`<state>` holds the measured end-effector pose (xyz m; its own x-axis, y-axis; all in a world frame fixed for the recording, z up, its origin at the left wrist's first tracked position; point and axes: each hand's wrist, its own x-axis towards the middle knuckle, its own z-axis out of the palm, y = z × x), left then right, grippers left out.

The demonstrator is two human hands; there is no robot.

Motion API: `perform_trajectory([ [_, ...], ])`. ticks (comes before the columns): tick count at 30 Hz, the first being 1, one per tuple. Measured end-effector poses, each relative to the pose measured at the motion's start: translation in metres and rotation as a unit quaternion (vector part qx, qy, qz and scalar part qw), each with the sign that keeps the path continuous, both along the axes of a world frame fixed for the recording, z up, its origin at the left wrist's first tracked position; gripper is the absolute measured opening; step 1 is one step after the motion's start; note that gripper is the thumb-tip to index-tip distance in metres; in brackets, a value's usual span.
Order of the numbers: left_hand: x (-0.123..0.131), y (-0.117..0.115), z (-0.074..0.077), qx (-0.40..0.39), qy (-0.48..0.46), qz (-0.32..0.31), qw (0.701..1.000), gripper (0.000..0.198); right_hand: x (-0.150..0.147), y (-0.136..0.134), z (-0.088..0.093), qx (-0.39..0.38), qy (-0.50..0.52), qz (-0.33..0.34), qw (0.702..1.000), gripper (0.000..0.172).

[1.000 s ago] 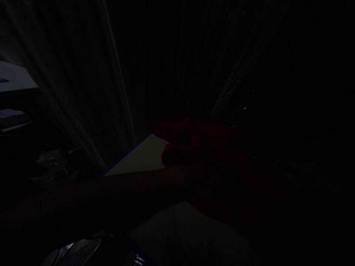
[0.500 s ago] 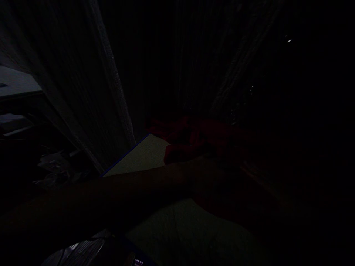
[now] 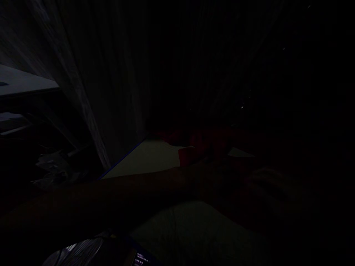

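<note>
The picture is very dark. My left forearm reaches in from the lower left and crosses a pale flat surface with a blue edge (image 3: 144, 159). My left hand (image 3: 206, 175) ends in shadow beside a crumpled red cloth (image 3: 191, 154) that lies on that surface. I cannot make out whether the fingers touch or hold the cloth. My right hand is not visible; the right side of the view is almost black.
Long pleated curtains (image 3: 111, 92) hang behind the surface. A pale shelf top (image 3: 24, 83) and dim clutter (image 3: 52, 166) are at the left. Something shiny and crinkled (image 3: 72, 251) lies at the bottom left, next to a pale textured area (image 3: 191, 229).
The red cloth now shows lower and smaller, shifted to the right, baring more of the pale surface. The view has shifted slightly, so the curtains sit differently. My left forearm has barely moved.
</note>
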<state>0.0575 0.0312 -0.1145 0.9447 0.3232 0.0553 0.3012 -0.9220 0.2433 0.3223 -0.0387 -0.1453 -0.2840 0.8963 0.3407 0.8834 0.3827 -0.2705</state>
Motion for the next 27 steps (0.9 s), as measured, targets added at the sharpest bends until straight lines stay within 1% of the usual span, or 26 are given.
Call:
perform_trajectory([
  [1,0.001,0.0,-0.001,0.002,0.001,0.008,1.0,0.072,-0.016,-0.003,0.001,0.008,-0.003,0.017,1.0,0.045],
  [2,0.001,0.0,-0.001,0.003,-0.001,0.014,1.0,0.073,-0.033,-0.007,0.003,-0.014,0.024,-0.017,0.999,0.046],
  [3,0.001,0.0,0.001,-0.001,-0.007,0.013,1.0,0.073,-0.049,-0.012,0.005,-0.058,0.05,-0.039,0.996,0.046],
  [4,0.001,0.001,0.003,-0.011,-0.019,0.002,1.0,0.072,-0.062,-0.018,0.008,-0.096,0.071,-0.027,0.992,0.05],
  [5,0.001,0.002,0.006,-0.031,-0.037,-0.019,0.999,0.069,-0.072,-0.024,0.009,-0.101,0.092,-0.03,0.99,0.06],
  [7,-0.002,0.004,0.014,-0.101,-0.099,-0.067,0.988,0.062,-0.078,-0.034,0.008,-0.099,0.1,-0.057,0.988,0.081],
  [8,-0.004,0.005,0.018,-0.133,-0.135,-0.08,0.979,0.059,-0.076,-0.038,0.005,-0.087,0.089,-0.073,0.99,0.089],
  [9,-0.006,0.006,0.022,-0.149,-0.164,-0.077,0.972,0.056,-0.072,-0.041,0.002,-0.078,0.071,-0.079,0.991,0.093],
  [10,-0.007,0.007,0.023,-0.14,-0.185,-0.051,0.971,0.053,-0.066,-0.042,-0.003,-0.074,0.052,-0.071,0.993,0.093],
  [11,-0.009,0.008,0.024,-0.106,-0.192,-0.009,0.976,0.05,-0.06,-0.042,-0.008,-0.07,0.034,-0.053,0.996,0.086],
  [12,-0.01,0.01,0.022,-0.057,-0.186,0.04,0.98,0.048,-0.055,-0.04,-0.012,-0.059,0.017,-0.032,0.998,0.076],
  [14,-0.012,0.014,0.017,0.032,-0.139,0.135,0.981,0.05,-0.048,-0.034,-0.016,-0.013,-0.026,0.013,0.999,0.054],
  [15,-0.013,0.016,0.014,0.055,-0.11,0.169,0.978,0.053,-0.045,-0.03,-0.015,0.016,-0.051,0.039,0.998,0.047],
  [16,-0.014,0.018,0.011,0.066,-0.081,0.189,0.976,0.058,-0.043,-0.026,-0.012,0.042,-0.075,0.063,0.994,0.04],
  [18,-0.015,0.022,0.008,0.079,-0.031,0.203,0.976,0.066,-0.037,-0.017,-0.003,0.07,-0.096,0.095,0.988,0.031],
  [19,-0.016,0.024,0.008,0.087,-0.011,0.204,0.975,0.068,-0.033,-0.014,0.003,0.076,-0.087,0.094,0.989,0.03],
  [20,-0.017,0.024,0.009,0.094,0.007,0.204,0.974,0.068,-0.028,-0.011,0.009,0.074,-0.07,0.09,0.991,0.029],
  [22,-0.017,0.025,0.013,0.098,0.036,0.202,0.974,0.057,-0.019,-0.007,0.017,0.071,-0.033,0.065,0.995,0.03],
  [24,-0.016,0.023,0.018,0.098,0.038,0.194,0.975,0.044,-0.011,-0.006,0.018,0.061,-0.023,0.043,0.997,0.03],
  [25,-0.015,0.022,0.021,0.104,0.028,0.182,0.977,0.04,-0.008,-0.005,0.016,0.06,-0.035,0.041,0.997,0.032],
  [27,-0.013,0.018,0.023,0.1,-0.015,0.146,0.984,0.038,-0.006,-0.006,0.009,0.076,-0.07,0.047,0.994,0.037],
])
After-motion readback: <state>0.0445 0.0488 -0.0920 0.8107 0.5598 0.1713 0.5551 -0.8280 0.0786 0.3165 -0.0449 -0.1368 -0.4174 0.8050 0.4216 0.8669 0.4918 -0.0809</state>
